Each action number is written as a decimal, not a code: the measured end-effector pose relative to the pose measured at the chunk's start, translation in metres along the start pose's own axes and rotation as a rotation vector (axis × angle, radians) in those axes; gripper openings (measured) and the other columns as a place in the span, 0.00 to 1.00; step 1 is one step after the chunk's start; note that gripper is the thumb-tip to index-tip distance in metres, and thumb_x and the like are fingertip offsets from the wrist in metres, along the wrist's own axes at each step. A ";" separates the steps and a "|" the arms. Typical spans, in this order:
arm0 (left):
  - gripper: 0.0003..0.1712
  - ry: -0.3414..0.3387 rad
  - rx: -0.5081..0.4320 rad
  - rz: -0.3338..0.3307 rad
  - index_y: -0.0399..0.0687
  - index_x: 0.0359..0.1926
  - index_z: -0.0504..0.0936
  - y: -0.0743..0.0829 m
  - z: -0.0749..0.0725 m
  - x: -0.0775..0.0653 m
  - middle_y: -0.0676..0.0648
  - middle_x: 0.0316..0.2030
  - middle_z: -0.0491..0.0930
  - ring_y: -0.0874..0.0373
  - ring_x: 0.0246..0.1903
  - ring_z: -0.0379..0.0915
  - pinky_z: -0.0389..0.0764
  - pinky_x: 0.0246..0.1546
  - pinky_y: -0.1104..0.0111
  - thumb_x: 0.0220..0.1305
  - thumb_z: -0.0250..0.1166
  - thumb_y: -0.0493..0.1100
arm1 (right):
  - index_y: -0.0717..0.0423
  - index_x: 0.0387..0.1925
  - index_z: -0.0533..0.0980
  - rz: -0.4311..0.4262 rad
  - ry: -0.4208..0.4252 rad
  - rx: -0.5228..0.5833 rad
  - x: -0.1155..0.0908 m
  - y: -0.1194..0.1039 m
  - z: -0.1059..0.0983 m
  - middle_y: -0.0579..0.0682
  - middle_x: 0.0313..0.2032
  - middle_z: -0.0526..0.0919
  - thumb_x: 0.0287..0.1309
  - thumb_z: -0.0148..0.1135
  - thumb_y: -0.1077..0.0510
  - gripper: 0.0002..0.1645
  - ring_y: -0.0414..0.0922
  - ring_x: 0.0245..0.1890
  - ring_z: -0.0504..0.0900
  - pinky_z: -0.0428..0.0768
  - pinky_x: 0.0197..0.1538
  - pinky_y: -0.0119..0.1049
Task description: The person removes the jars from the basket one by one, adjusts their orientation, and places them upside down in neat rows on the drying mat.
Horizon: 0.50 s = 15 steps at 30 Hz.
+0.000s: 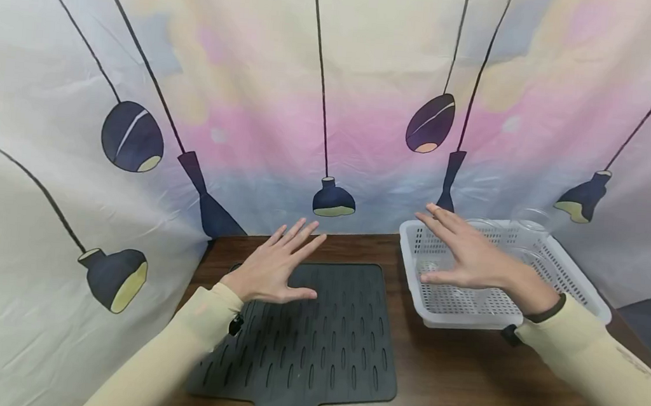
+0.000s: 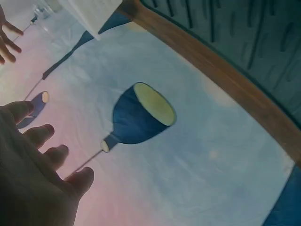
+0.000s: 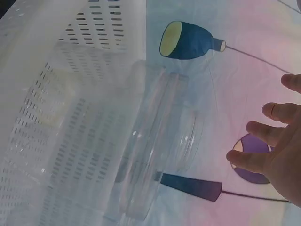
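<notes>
Above the dark grey ribbed drying mat (image 1: 313, 355), my left hand (image 1: 274, 268) hovers with fingers spread and thumb out to the side. It holds nothing; the left wrist view shows its fingers (image 2: 81, 181) apart from everything. My right hand (image 1: 473, 256) is raised over the near left part of a white slotted plastic basket (image 1: 471, 321), fingers extended and holding nothing. Clear see-through vessels (image 3: 155, 141) are in the basket, one rising above its back rim. Their exact kind is hard to make out.
Mat and basket rest on a brown wooden table (image 1: 449, 378), the basket on the right side. A pale cloth backdrop (image 1: 383, 54) printed with dark hanging lamps stands behind the table and along its left.
</notes>
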<state>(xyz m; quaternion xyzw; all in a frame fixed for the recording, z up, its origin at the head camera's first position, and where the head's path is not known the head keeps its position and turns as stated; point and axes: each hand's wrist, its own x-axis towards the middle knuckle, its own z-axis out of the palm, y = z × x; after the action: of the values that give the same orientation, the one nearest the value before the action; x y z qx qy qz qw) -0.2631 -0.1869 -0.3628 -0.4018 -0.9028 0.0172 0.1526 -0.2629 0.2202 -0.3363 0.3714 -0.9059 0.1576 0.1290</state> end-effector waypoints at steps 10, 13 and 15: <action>0.60 -0.038 -0.056 -0.059 0.58 0.78 0.40 -0.007 0.014 -0.029 0.51 0.78 0.35 0.47 0.77 0.33 0.46 0.73 0.45 0.56 0.58 0.76 | 0.41 0.77 0.48 0.121 0.057 0.128 -0.019 0.015 -0.004 0.50 0.78 0.43 0.44 0.76 0.39 0.65 0.60 0.75 0.48 0.56 0.64 0.73; 0.60 -0.050 -0.069 -0.074 0.59 0.78 0.39 -0.007 0.019 -0.035 0.50 0.78 0.36 0.46 0.77 0.34 0.47 0.72 0.43 0.56 0.56 0.76 | 0.40 0.77 0.48 0.150 0.080 0.159 -0.025 0.021 -0.005 0.50 0.77 0.44 0.44 0.76 0.42 0.64 0.60 0.75 0.48 0.54 0.63 0.75; 0.59 -0.056 -0.073 -0.080 0.59 0.78 0.39 -0.008 0.021 -0.039 0.50 0.78 0.36 0.46 0.77 0.35 0.48 0.72 0.43 0.57 0.55 0.78 | 0.41 0.77 0.49 0.157 0.094 0.169 -0.029 0.025 -0.005 0.52 0.77 0.44 0.44 0.77 0.43 0.64 0.59 0.76 0.47 0.54 0.63 0.74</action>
<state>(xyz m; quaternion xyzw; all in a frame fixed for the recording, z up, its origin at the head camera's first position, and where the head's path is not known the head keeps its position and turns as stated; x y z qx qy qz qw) -0.2509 -0.2189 -0.3921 -0.3700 -0.9221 -0.0107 0.1128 -0.2599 0.2573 -0.3462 0.3012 -0.9085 0.2604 0.1269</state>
